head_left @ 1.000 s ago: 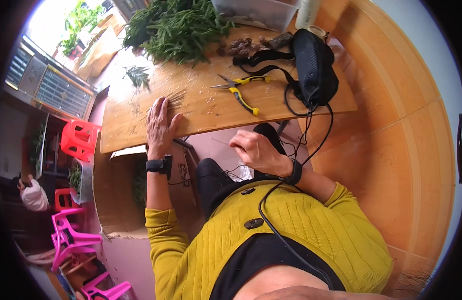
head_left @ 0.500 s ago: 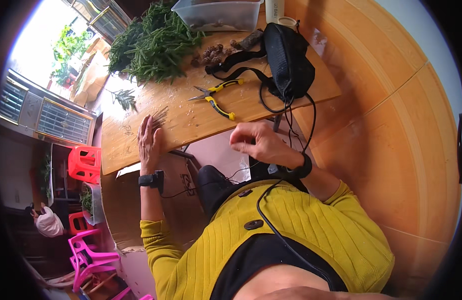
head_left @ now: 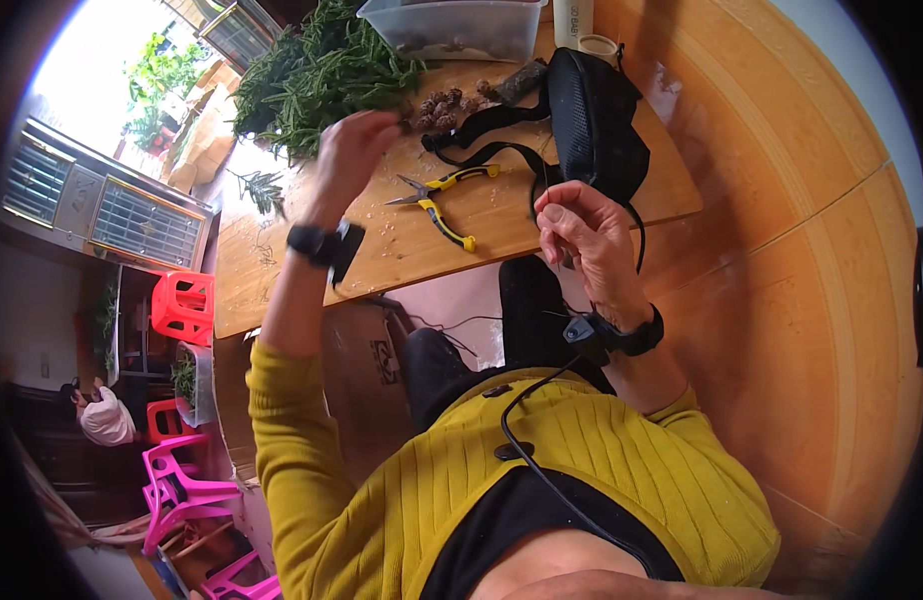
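- Lifted off the table [head_left: 622,215], your left hand [head_left: 350,152] has risen from the boards it lay flat on a second ago and now hangs in the air by the heap of green sprigs [head_left: 317,70], fingers loosely curled; you cannot tell whether anything lies in that grip.
- Left of it, one loose sprig [head_left: 260,186] lies alone on the wood, apart from the heap.
- Moving right, the yellow-handled pliers [head_left: 437,197] lie untouched between your two hands, with a small cluster of pine cones [head_left: 437,108] just above them and a clear plastic tub [head_left: 457,25] beyond.
- Your right hand [head_left: 587,235] has come up from your lap to the table's near edge; its grip is narrow, thumb and forefinger pinched on what looks like a thin wire [head_left: 552,195], too fine to be sure of.
- A black pouch [head_left: 597,120] with its strap sits just above that hand.
- Judging by this, you are at the gathering step: picking greenery to bind. A next move would call for bringing the left hand down onto a sprig and carrying it to the pinched wire.
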`<control>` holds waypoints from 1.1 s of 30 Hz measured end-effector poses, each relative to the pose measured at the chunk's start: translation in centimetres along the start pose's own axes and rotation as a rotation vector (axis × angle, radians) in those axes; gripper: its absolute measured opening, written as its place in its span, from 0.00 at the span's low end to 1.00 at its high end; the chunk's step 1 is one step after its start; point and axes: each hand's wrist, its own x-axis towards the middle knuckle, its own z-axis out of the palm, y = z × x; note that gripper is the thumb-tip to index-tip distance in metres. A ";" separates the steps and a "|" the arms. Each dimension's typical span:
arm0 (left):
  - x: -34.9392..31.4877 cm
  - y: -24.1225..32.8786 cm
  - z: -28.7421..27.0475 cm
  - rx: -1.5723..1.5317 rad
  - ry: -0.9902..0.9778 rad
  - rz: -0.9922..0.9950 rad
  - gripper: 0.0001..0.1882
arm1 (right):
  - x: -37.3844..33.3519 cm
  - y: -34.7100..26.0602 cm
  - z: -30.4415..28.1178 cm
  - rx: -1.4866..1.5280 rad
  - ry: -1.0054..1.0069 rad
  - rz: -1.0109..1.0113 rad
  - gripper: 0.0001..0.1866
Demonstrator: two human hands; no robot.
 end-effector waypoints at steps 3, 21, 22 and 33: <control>5.3 -1.3 3.7 0.160 -0.033 0.151 0.11 | 0.3 -0.7 -0.3 -0.045 0.010 0.000 0.04; -11.7 5.7 3.6 -1.315 0.015 -0.292 0.15 | -3.2 -2.2 2.4 -0.338 -0.136 0.224 0.03; -13.8 6.1 4.3 -1.324 0.032 -0.312 0.15 | -3.2 -2.0 3.2 -0.438 -0.174 0.204 0.03; -23.5 5.0 5.6 -1.636 0.391 -0.409 0.14 | -5.7 3.3 9.6 -0.903 -0.451 0.030 0.01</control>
